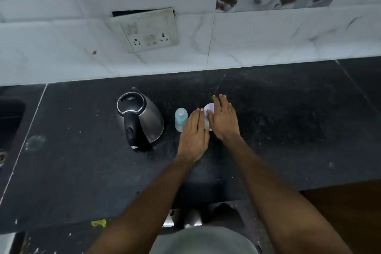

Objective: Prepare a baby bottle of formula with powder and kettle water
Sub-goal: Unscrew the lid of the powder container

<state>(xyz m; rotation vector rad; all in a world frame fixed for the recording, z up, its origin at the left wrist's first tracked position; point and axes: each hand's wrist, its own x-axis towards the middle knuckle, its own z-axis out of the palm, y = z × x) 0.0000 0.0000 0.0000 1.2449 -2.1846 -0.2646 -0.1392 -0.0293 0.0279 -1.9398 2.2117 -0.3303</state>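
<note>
A steel kettle (144, 119) with a black handle and lid stands on the black counter (288, 130). Just right of it a clear baby bottle (181, 118) with a blue teat stands upright. Right of the bottle is a white container (208, 108), largely covered by my hands. My left hand (194, 134) lies flat against its left side, fingers stretched out together. My right hand (223, 119) rests on its right side and top, fingers extended. Neither hand has visibly curled around it.
A marbled white tiled wall with a loose socket plate (148, 31) rises behind the counter. A dark sink (10, 113) sits at the far left edge. The counter's front edge runs near my body, with a small yellow scrap (99, 222) below it.
</note>
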